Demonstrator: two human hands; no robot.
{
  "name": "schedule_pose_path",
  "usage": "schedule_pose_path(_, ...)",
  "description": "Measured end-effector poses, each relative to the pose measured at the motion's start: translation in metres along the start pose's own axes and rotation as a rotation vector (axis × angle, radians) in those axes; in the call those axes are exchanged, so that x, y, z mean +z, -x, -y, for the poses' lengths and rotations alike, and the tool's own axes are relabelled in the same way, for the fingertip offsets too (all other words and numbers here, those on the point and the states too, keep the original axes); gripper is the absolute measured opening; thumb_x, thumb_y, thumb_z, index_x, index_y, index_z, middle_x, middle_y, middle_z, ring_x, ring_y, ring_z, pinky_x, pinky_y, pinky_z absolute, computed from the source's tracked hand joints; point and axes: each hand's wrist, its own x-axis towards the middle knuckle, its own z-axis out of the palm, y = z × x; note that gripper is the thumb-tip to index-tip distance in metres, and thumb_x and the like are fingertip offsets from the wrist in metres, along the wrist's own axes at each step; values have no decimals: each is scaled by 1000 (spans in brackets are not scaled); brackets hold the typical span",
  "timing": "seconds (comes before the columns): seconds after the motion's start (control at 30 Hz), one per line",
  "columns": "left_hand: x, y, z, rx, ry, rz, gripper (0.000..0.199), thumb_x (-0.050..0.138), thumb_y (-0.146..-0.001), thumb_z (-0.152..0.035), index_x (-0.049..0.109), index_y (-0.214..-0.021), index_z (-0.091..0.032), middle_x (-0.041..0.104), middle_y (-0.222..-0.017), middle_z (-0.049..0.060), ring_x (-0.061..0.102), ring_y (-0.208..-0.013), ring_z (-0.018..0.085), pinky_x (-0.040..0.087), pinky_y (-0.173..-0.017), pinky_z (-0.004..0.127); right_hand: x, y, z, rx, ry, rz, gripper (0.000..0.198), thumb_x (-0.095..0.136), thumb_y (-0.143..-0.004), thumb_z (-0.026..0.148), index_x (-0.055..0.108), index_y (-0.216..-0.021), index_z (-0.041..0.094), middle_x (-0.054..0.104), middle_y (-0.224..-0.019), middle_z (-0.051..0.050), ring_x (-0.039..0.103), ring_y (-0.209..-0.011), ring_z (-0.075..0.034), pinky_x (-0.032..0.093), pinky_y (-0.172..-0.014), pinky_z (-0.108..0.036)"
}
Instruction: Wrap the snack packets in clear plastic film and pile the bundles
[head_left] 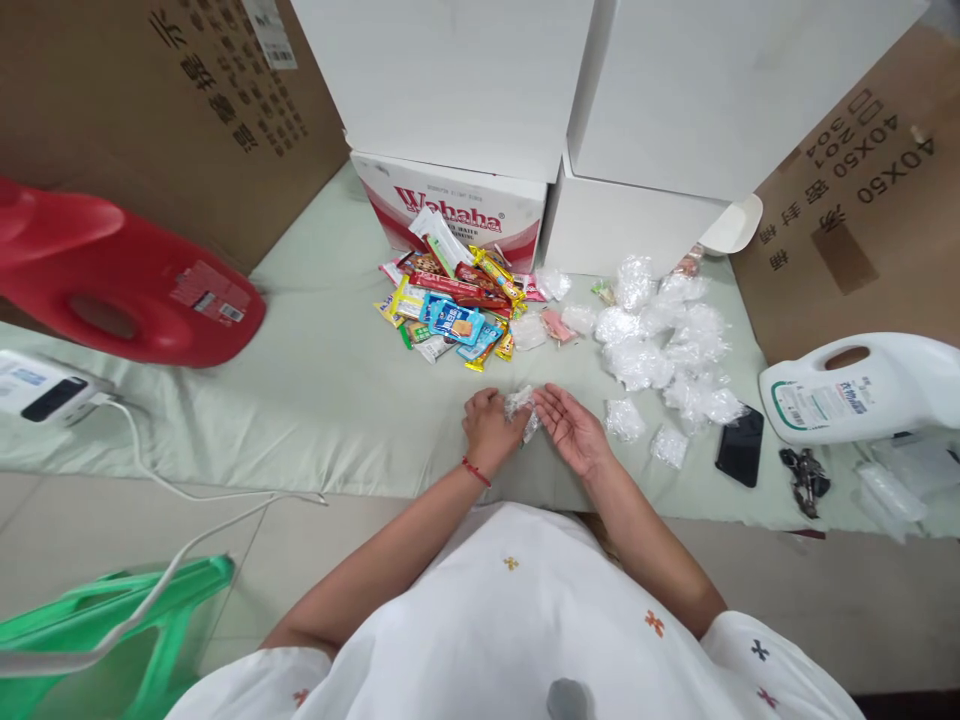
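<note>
A small crinkled clear plastic packet [519, 401] lies on the pale green cloth between my two hands. My left hand [487, 432], with a red cord at the wrist, has its fingers curled down and its thumb against the packet's near side. My right hand [574, 432] is turned partly palm up, fingers stretched out, their tips beside the packet's right edge; whether they touch it I cannot tell. Beyond my hands is a heap of colourful wrapped snacks [454, 318]. Several more clear plastic packets [637, 362] are piled to the right, with two nearer ones apart from the pile.
White boxes [465, 80] and a Wahaha carton [450, 190] stand behind the snacks. Brown cardboard [862, 240] flanks both sides. At left are a red jug [187, 310] and a white power bank [45, 388] with a cable; at right, a black phone [740, 446] and a white detergent bottle [862, 390].
</note>
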Motion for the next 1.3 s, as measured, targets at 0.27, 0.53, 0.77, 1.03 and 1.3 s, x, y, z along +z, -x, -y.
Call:
schedule_pose_path(0.27, -18, 2, -14, 42, 176, 173, 20, 68, -84, -36, 53, -87, -23, 60, -83, -1, 59, -78, 18, 50, -73, 30, -13, 20, 1, -39, 14, 35, 22, 78, -86, 36, 75, -97, 18, 78, -112, -10, 73, -110, -19, 59, -102, -32)
schedule_pose_path(0.53, -17, 28, -25, 949, 18, 77, 20, 56, -95, -13, 67, -109, -23, 73, -122, 8, 61, -125, 24, 42, -107, 44, -26, 43, 2, 127, 42, 3, 47, 79, -81, 62, 72, -102, 21, 77, -93, -4, 71, -76, -17, 60, -65, -28)
schedule_pose_path(0.77, -21, 43, -28, 1199, 205, 290, 45, 51, -87, -6, 61, -128, -19, 69, -134, 12, 52, -141, 26, 42, -116, 48, -27, 62, 1, 56, 92, -85, 38, 93, -68, 40, 73, -95, 23, 74, -91, 0, 65, -75, -16, 53, -64, -26)
schedule_pose_path(1.03, -59, 34, 14, 821, 209, 109, 31, 53, -90, -3, 67, -112, -20, 69, -120, 12, 62, -124, 25, 54, -102, 44, -94, 42, 194, -822, 886, -673, 46, 72, -86, 36, 62, -130, 27, 69, -126, -5, 65, -110, -23, 52, -95, -37)
schedule_pose_path(1.3, -61, 51, 62, 753, 9, 154, 23, 51, -94, -7, 69, -104, -18, 72, -112, 9, 65, -111, 23, 57, -94, 38, -157, -79, 293, -589, 1444, -1104, 29, 50, -95, 26, 62, -116, 10, 66, -110, -21, 63, -104, -30, 46, -94, -44)
